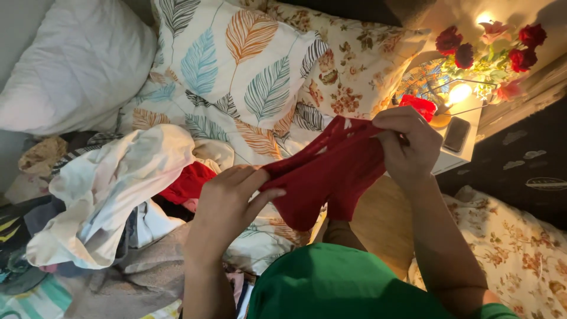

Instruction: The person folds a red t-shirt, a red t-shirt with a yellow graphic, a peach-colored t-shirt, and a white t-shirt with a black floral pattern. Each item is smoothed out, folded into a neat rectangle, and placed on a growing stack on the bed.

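A small red garment (331,174) is stretched between both my hands above the bed's edge. My left hand (227,207) pinches its lower left corner. My right hand (407,142) grips its upper right edge. The cloth hangs in folds between them. Just left of my left hand lies a heap of clothes (112,195), with a white piece on top and another red piece (189,183) showing beneath. I wear a green top (342,283).
A leaf-print pillow (236,65) and a floral pillow (354,65) lie behind the garment, a white pillow (71,65) at far left. A white bedside table (460,147) carries a phone (456,134), a lit lamp and red roses (490,44). Floral bedding (520,248) lies lower right.
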